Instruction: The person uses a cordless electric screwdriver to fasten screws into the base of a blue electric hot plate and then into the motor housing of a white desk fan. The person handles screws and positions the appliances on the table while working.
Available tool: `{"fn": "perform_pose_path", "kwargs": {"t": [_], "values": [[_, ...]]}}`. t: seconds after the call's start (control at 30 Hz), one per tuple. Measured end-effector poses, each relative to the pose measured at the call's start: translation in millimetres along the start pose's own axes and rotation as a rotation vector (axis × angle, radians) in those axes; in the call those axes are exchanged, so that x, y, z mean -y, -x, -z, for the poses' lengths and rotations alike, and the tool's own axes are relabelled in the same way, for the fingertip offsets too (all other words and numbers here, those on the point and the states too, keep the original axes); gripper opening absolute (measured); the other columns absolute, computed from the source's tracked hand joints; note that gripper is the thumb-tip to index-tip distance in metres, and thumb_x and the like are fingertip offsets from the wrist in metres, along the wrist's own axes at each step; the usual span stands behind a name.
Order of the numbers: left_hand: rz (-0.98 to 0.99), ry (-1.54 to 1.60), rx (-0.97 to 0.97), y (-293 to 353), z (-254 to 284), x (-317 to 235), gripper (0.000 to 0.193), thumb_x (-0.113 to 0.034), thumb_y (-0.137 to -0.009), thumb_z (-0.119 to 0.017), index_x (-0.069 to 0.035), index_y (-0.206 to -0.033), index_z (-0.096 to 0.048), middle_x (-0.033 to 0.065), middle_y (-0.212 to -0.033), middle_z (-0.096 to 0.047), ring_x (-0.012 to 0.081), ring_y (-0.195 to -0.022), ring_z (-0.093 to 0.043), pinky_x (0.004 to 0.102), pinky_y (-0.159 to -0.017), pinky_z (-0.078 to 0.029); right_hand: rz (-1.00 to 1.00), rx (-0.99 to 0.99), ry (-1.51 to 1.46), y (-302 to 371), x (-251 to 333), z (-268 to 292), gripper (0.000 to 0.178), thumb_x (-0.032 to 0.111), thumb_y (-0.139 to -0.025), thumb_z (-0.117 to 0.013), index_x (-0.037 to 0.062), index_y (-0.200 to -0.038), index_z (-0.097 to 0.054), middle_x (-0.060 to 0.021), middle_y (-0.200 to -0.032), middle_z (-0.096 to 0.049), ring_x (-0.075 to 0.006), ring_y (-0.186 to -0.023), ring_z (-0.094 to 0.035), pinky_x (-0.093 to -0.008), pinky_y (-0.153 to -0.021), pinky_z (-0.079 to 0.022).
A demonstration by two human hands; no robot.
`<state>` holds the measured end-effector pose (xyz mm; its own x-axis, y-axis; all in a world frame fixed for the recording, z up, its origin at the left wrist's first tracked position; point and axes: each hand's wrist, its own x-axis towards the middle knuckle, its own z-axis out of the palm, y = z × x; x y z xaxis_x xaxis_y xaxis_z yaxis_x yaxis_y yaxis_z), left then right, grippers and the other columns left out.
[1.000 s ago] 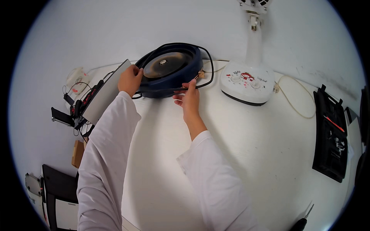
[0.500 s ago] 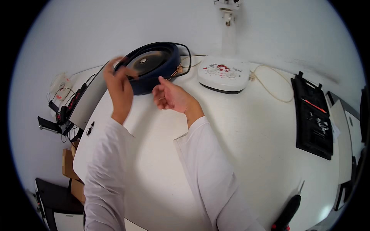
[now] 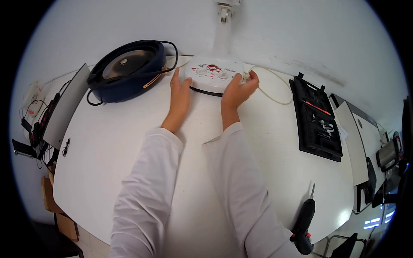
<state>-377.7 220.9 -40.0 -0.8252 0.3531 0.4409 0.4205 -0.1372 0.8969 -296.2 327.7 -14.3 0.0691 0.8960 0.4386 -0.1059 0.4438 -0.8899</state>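
A white appliance base (image 3: pixel 211 84) with two knobs, a red printed pattern and a dark bottom rim stands at the back of the white table (image 3: pixel 185 189). A white post (image 3: pixel 221 36) rises behind it. At the base's left side is my left hand (image 3: pixel 178 99), fingers stretched upward and thumb by the edge. My right hand (image 3: pixel 235 93) is at its right front corner, thumb overlapping the edge and fingers apart beside the cord (image 3: pixel 279 102). Whether either hand bears on the base, I cannot tell. To the left, a round dark blue appliance (image 3: pixel 129 88) rests tilted, its black cable looped over it.
An open black tool case (image 3: pixel 318 124) lies at the right with an orange-red tool in it. Near the front right edge is a black power screwdriver (image 3: pixel 304 219). A grey panel (image 3: pixel 66 107) and cables border the left side. The wall (image 3: pixel 275 30) stands behind.
My hands have left the blue appliance and moved right to both sides of the white base. The view has turned right, so the table's things appear farther left.
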Motion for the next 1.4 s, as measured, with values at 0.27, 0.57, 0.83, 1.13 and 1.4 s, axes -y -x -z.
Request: {"fn": "perform_pose_path", "kwargs": {"t": [0.27, 0.57, 0.83, 1.13, 1.4], "values": [[0.414, 0.522, 0.322, -29.1, 14.9, -10.6, 0.065, -0.045, -0.094, -0.044, -0.002, -0.141, -0.029, 0.0102, -0.143, -0.035, 0.0194, -0.13, -0.034, 0.0312, -0.11, -0.023, -0.222, 0.15, 0.211, -14.9, -2.5, -7.4, 0.05, 0.02, -0.088, -0.045, -0.0068, -0.129, -0.037, -0.0221, -0.134, -0.039, -0.0349, -0.118, -0.045, -0.0397, -0.097, -0.038], [0.347, 0.198, 0.315, -29.2, 8.2, 0.7, 0.065, -0.044, -0.093, -0.047, 0.003, -0.136, -0.036, 0.0146, -0.14, -0.041, 0.0215, -0.129, -0.037, 0.0276, -0.105, -0.026, -0.126, 0.266, 0.457, -22.7, -13.9, -4.1, 0.044, 0.019, -0.093, -0.043, -0.007, -0.128, -0.039, -0.0217, -0.131, -0.044, -0.0357, -0.118, -0.047, -0.0414, -0.096, -0.041], [-0.002, -0.362, 0.17, -13.6, 1.9, -2.8, 0.055, -0.038, -0.089, -0.051, 0.002, -0.127, -0.045, 0.023, -0.116, -0.056, 0.0366, -0.109, -0.051, 0.0393, -0.094, -0.039, -0.036, 0.289, 0.411, -23.8, -17.9, 7.0, 0.044, 0.019, -0.093, -0.043, -0.0069, -0.128, -0.039, -0.0231, -0.133, -0.043, -0.0362, -0.119, -0.046, -0.0411, -0.096, -0.041], [0.015, -0.679, 0.116, -16.7, -9.1, -3.2, 0.07, -0.052, -0.089, -0.04, 0.0, -0.136, -0.034, 0.0213, -0.127, -0.05, 0.0344, -0.128, -0.035, 0.0458, -0.107, -0.021, -0.096, 0.16, 0.462, -14.2, -11.3, -2.0, 0.04, 0.018, -0.094, -0.034, 0.0001, -0.127, -0.046, -0.0165, -0.129, -0.05, -0.0339, -0.112, -0.053, -0.0411, -0.092, -0.044], [0.059, -0.718, 0.175, -20.5, -9.8, -4.1, 0.073, -0.058, -0.089, -0.038, -0.007, -0.141, -0.03, 0.0201, -0.13, -0.047, 0.0302, -0.125, -0.041, 0.0442, -0.108, -0.017, -0.222, 0.159, 0.474, -18.5, -7.7, -6.1, 0.039, 0.019, -0.094, -0.033, 0.0055, -0.127, -0.047, -0.0113, -0.13, -0.051, -0.0297, -0.112, -0.054, -0.0394, -0.089, -0.046]]}}
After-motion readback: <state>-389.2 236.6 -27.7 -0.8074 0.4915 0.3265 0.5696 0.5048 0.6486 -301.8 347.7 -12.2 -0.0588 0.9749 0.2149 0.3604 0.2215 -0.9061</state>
